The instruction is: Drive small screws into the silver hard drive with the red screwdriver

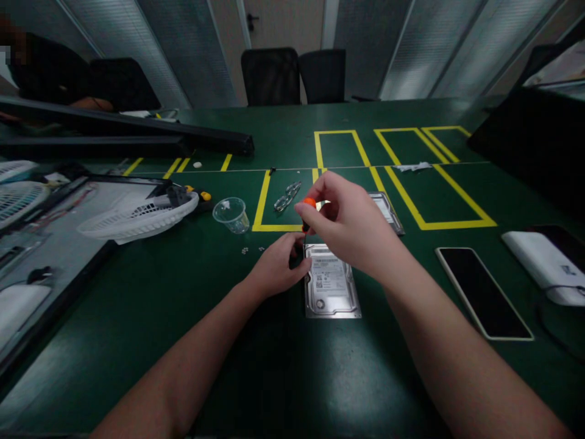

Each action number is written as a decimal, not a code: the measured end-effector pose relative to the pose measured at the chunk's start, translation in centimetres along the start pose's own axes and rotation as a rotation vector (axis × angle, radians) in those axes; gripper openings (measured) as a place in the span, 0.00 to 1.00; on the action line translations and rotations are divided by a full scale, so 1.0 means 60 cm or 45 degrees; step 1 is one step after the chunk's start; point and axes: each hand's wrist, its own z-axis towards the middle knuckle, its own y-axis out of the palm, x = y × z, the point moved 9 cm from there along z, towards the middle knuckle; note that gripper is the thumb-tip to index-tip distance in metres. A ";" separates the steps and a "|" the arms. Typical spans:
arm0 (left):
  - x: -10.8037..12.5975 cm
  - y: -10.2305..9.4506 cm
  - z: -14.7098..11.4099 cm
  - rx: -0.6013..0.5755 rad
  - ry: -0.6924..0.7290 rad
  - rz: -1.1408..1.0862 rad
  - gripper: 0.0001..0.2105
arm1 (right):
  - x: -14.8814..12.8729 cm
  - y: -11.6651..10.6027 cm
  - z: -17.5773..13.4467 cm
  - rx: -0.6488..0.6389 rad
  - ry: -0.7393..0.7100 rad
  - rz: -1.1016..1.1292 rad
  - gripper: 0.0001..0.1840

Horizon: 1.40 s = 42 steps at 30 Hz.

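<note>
A silver hard drive [332,283] with a white label lies flat on the green table in front of me. My right hand [350,222] is closed around the orange end of a small screwdriver [309,202], held upright over the drive's far left corner. The screwdriver's tip is hard to make out. My left hand [281,265] grips the left edge of the drive, thumb on top and fingers near the screwdriver's shaft. Small screws [245,250] lie in loose groups left of my left hand. Partly behind my right wrist is a second hard drive [388,212].
A clear plastic cup [231,213] and a pair of glasses [287,196] stand beyond my hands. On the right lie a phone [483,292] and a white device [546,265] with a cable. White fan guards [137,218] and long black bars [137,131] occupy the left, near another person.
</note>
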 end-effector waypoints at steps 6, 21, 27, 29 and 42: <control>-0.001 0.001 0.003 -0.002 0.014 0.010 0.14 | -0.011 0.004 0.000 -0.059 -0.063 0.003 0.05; -0.002 0.000 0.001 -0.022 -0.001 0.003 0.15 | -0.002 -0.001 0.000 -0.025 -0.022 -0.066 0.08; -0.003 0.001 0.003 -0.032 -0.010 -0.006 0.17 | 0.003 -0.008 0.000 0.035 -0.017 -0.110 0.05; -0.001 0.000 0.003 -0.032 -0.002 -0.003 0.16 | 0.005 -0.009 0.000 0.061 -0.010 -0.132 0.08; -0.002 0.002 0.004 -0.014 -0.006 0.013 0.14 | -0.019 0.009 0.001 -0.114 -0.150 -0.037 0.11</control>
